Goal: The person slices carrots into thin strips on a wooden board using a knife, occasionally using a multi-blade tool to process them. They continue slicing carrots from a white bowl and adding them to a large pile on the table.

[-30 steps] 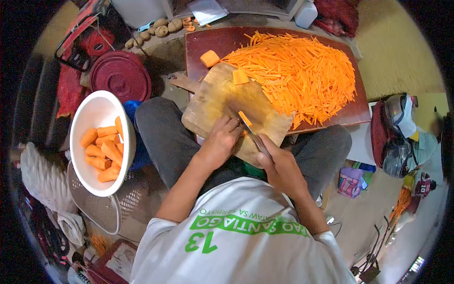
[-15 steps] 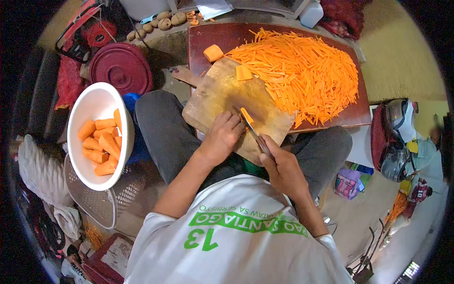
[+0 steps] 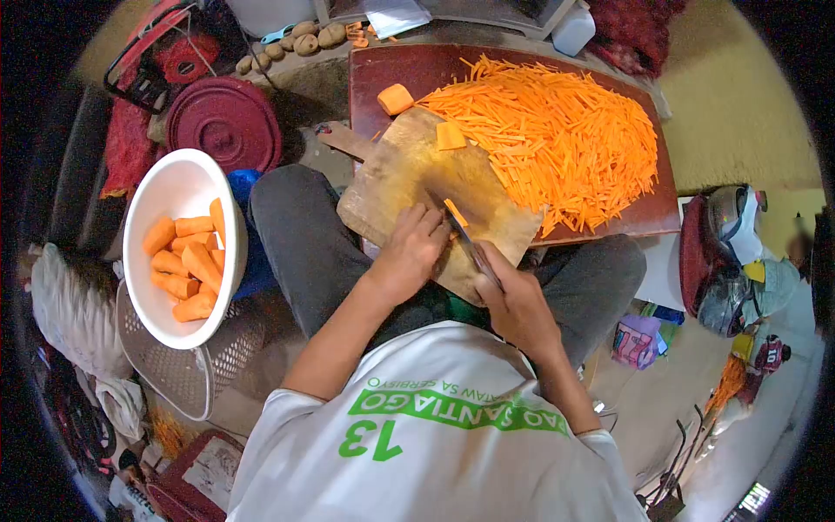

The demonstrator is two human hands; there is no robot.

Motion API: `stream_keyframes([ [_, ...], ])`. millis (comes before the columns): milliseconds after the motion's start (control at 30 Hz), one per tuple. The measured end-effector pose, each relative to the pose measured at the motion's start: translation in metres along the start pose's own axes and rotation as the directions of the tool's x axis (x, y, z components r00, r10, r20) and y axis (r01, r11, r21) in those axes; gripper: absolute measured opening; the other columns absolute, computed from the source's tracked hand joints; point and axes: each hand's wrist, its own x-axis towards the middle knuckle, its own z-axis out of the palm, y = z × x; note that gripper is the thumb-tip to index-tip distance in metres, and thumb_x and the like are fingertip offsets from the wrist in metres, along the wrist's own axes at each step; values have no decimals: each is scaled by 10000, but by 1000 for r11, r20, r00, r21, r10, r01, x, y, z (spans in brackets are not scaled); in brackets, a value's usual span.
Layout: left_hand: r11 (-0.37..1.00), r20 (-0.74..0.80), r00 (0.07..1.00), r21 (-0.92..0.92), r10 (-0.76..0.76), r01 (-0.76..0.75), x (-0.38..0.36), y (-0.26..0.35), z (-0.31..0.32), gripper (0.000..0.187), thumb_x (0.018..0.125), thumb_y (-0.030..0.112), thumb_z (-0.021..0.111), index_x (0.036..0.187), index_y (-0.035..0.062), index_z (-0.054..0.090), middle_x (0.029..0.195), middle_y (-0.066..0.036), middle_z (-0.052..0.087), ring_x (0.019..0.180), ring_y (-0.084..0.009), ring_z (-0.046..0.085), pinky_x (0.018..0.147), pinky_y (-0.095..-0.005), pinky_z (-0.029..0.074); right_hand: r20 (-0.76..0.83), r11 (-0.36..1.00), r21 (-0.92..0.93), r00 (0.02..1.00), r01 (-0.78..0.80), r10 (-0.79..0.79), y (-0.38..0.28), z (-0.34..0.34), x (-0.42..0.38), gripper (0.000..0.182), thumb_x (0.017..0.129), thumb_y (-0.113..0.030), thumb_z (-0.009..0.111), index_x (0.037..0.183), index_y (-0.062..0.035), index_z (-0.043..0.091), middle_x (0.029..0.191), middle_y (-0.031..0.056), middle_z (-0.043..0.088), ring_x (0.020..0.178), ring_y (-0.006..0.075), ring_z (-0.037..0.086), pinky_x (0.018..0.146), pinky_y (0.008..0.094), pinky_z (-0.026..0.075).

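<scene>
The right hand [image 3: 516,304] grips the knife [image 3: 477,256] by its handle, and the left hand [image 3: 411,247] curls its fingers just left of the blade; whether they pinch anything I cannot tell. A thin carrot piece [image 3: 455,212] sits at the blade's right side over the cutting board [image 3: 378,191]. Farther off, carrot strips [image 3: 557,148] heap across the red bench [image 3: 396,65], right of a carrot chunk [image 3: 395,99].
</scene>
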Motion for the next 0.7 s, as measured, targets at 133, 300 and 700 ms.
stream_keyframes([
  [133,1000,27,1000,0,3,-4,1,-1,-2,275,819,58,725,1082,-23,729,1107,-161,664,1071,-374,590,943,-468,486,81,998,-4,994,-70,71,-4,-2,21,525,1060,-153,621,1562,-78,490,1256,334,697,1217,487,690,975,491,565],
  [300,1000,-14,1000,-15,-8,7,-1,-1,0,309,775,40,748,1078,-23,730,1110,-160,666,1073,-371,590,950,-469,485,42,998,58,999,-23,21,-4,-10,-7,499,1056,-122,594,1546,-74,507,1234,327,708,1184,508,692,964,507,568],
  [700,1000,-49,999,-26,5,-6,1,0,0,231,799,51,722,1021,-14,723,1054,-153,661,1032,-357,591,921,-468,485,-10,995,103,1000,16,-15,2,-6,-8,462,1059,-109,612,1510,-35,547,1119,283,719,1052,416,713,899,447,573],
])
